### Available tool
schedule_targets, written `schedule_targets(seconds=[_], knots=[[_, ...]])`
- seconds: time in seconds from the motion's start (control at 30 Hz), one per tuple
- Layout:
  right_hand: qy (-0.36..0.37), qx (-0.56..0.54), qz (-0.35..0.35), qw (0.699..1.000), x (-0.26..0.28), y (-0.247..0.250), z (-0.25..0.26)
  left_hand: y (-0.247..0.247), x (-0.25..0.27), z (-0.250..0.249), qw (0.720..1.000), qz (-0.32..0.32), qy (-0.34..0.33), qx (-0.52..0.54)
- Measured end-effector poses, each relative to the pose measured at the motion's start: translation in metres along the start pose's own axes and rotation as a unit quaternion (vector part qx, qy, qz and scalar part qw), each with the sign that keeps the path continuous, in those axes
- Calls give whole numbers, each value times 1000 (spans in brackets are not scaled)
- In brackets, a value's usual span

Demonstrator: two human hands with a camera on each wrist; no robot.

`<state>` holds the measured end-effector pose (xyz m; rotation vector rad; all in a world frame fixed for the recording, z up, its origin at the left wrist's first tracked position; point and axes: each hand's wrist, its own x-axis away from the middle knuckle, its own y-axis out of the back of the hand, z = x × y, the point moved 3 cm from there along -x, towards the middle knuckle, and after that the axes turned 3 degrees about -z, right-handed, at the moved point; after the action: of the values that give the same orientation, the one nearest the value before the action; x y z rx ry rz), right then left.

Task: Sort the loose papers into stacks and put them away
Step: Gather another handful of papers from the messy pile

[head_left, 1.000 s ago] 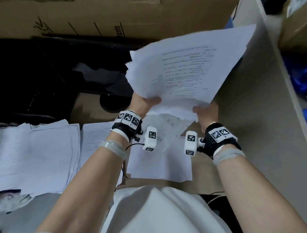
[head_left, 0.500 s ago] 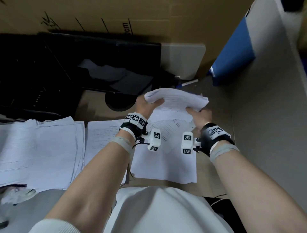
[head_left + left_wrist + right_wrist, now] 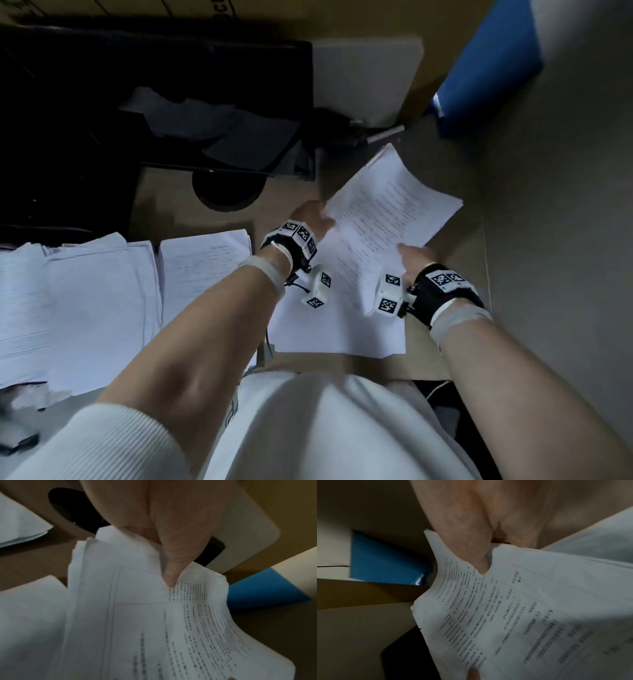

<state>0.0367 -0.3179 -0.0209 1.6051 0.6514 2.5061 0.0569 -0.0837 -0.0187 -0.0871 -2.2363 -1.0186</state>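
A thin bundle of printed white papers [image 3: 387, 219] slants above the brown desk, held between both hands. My left hand [image 3: 313, 219] pinches its near left corner, the thumb pressed on top of the papers [image 3: 154, 608]. My right hand [image 3: 416, 255] pinches the near right edge, thumb on the printed papers [image 3: 522, 608]. Under the bundle a blank white sheet [image 3: 339, 329] lies flat on the desk. A printed sheet [image 3: 202, 270] and a thick, untidy pile of papers [image 3: 75, 308] lie to the left.
A blue folder [image 3: 486, 65] leans at the back right beside a grey partition wall [image 3: 565, 240]. A black tray with dark sheets [image 3: 205, 123] and a round black object [image 3: 227, 188] sit behind. A cardboard box [image 3: 342, 20] stands at the far back.
The bundle came down from a raised, fanned-out spread to a low position, then tilted so its face shows, slanting toward the back right. Both hands kept their hold.
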Motion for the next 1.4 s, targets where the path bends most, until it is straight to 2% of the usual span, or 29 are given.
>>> schedule_targets(seconds=[0.07,0.17,0.27,0.4,0.5,0.57,0.63,0.7,0.77,0.87,0.93,1.0,1.07,1.13,1.3,1.4], knots=[[-55,3,32,998,-5,-12,-12,-12,-14,10,998,1,18,-55],[-114,-55,60,990,-17,-28,-23,-27,-35,23,988,32,23,-148],[-145,-18,67,987,-27,-30,-23,-34,-50,34,987,41,34,-151],[-116,6,84,990,-36,-33,-15,-39,-55,31,990,66,37,-117],[-113,19,51,992,-33,-29,-11,-38,-46,21,997,28,32,-67],[-105,21,38,994,-26,-20,-7,-36,-35,19,999,0,33,36],[-98,-12,50,994,-11,-15,-2,-33,-19,19,988,-2,23,152],[-26,-20,5,999,2,-11,3,-33,0,22,981,29,32,190],[71,29,-53,996,11,-7,9,-36,21,30,969,42,66,235],[171,143,-35,974,30,-18,15,-32,56,53,929,-22,144,340],[223,230,-17,947,41,-31,18,-34,76,77,890,-60,191,410],[259,295,-1,920,52,-47,17,-41,98,100,860,-64,244,444],[268,346,25,899,59,-66,13,-52,118,126,857,-63,300,414],[258,388,48,883,64,-84,3,-65,136,149,841,-44,335,421],[246,456,43,854,65,-115,-24,-102,172,179,822,6,352,448],[261,527,15,809,55,-125,-39,-120,183,185,810,59,361,458]])
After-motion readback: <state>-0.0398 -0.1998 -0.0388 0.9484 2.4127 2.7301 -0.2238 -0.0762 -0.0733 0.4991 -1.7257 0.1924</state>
